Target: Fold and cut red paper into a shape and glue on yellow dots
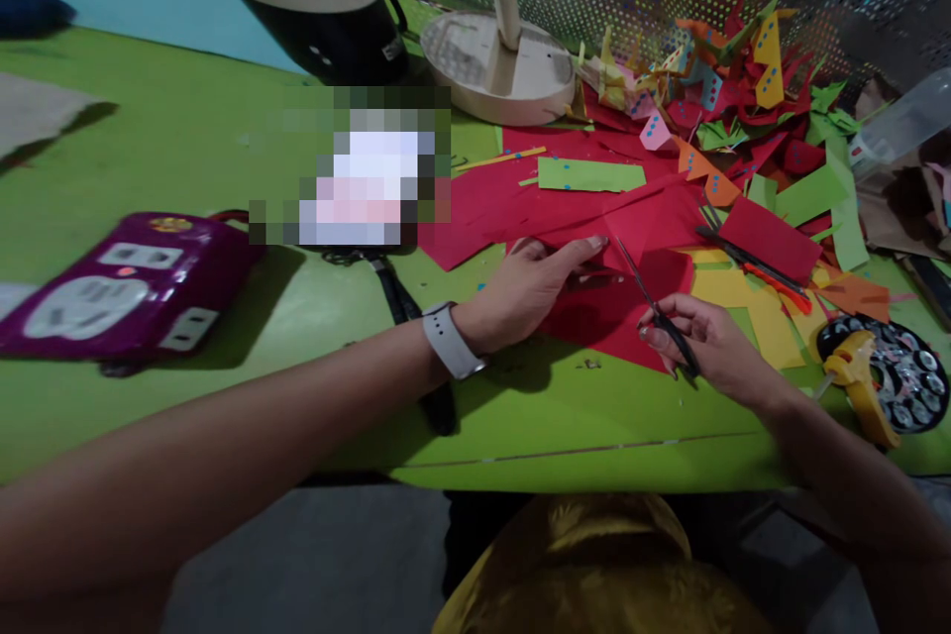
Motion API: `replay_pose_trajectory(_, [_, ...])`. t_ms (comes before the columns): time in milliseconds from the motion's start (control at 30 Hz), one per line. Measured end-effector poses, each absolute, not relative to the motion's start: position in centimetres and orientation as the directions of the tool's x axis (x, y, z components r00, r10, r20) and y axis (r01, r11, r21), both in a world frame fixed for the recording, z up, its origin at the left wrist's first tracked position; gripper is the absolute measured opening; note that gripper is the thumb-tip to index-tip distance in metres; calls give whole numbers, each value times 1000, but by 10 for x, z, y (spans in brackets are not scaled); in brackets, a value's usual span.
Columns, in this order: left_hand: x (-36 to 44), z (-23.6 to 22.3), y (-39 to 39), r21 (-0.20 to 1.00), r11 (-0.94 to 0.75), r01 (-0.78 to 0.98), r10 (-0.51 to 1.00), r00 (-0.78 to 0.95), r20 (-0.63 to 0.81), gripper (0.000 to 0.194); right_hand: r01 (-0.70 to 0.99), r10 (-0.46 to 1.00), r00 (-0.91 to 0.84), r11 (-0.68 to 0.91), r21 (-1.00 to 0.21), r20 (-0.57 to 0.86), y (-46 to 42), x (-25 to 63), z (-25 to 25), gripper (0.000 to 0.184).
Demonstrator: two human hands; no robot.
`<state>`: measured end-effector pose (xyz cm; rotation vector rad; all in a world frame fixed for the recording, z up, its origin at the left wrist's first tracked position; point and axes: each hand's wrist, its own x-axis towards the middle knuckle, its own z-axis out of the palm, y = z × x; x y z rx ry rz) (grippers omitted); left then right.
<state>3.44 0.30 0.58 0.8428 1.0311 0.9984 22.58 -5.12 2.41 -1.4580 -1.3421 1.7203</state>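
Note:
In my right hand (705, 342) is a pair of scissors (676, 335) with dark handles, my fingers wrapped around the grips. Their blades point up and left, over red paper (616, 317). My left hand (531, 285), with a light watch strap on the wrist, pinches red paper between the thumb and the fingers. The scissor tips are close to my left thumb. More red sheets (475, 208) lie spread behind the hands, with a green strip (590, 174) on top of them. Exactly where the held piece ends among the red sheets is hard to tell.
A heap of colourful paper cutouts (713, 99) lies at the back right. Yellow paper (720, 292), another red piece (773, 240) and a tape dispenser (862, 386) are on the right. A purple socket box (141, 287), black jug (319, 10) and lamp base (461, 59) stand left and behind.

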Motion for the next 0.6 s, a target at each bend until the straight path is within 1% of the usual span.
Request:
replay_pose_trajectory(133, [34,9,3,903,341,-263,933,211,-291,28,195,858,-297,-375,-906,-419,-52,228,22,41])
replay_pose_trajectory(400, [33,7,4,917,333,-219,938,177,-299,28,191,852,-299,-388,-902,-430,-52,227,22,41])
replay_pose_trajectory(600, [33,4,4,919,311,-242,943,199,-267,32,167,849,-308,-396,-903,-429,-52,226,23,40])
